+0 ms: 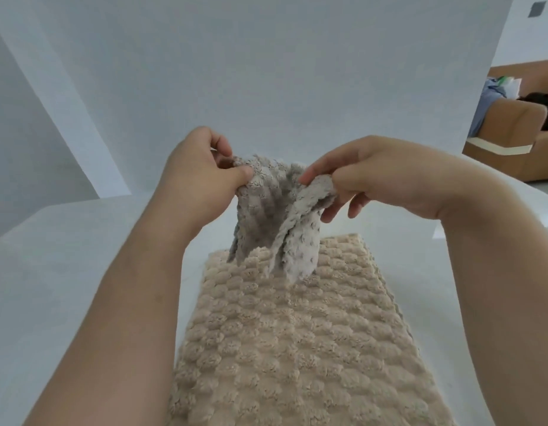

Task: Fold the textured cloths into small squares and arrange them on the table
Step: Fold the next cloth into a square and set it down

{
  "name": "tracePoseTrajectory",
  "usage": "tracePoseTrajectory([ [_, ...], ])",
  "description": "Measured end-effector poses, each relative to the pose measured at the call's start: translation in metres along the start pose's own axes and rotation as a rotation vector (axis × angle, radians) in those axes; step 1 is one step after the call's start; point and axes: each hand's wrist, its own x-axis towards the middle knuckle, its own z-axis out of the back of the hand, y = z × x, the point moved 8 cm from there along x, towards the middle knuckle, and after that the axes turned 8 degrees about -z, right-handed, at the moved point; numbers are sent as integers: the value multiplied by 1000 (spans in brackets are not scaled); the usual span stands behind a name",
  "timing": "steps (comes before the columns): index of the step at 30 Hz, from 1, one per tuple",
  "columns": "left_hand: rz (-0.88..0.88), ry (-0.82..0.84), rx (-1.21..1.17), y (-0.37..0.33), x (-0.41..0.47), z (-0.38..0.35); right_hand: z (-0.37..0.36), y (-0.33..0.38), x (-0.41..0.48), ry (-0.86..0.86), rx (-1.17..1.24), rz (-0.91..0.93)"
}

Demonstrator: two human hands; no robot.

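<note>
Between both hands [275,176], pinched grey cloth [266,216] above beige cloth [297,333].

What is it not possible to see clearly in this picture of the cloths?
Head view only:
- beige cloth: near end cut off by the bottom edge; far part hidden behind the hanging grey cloth.
- grey cloth: bunched, so its outline is hidden; held corners covered by the left hand and right hand.

one head-worn camera, looking forward and down
it hangs close over the smooth white table [51,256] (wide-angle, so straight edges bow), facing the plain white backdrop panel [266,72] that stands at its far side.
</note>
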Motion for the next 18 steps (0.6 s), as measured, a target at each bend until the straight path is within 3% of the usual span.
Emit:
tracePoseTrajectory([
  [10, -57, 19, -62, -23, -9, -13, 0, 17, 4, -188, -190, 211],
  [18, -67, 51, -104, -31, -13, -20, 6, 17, 5, -252, -230, 259],
])
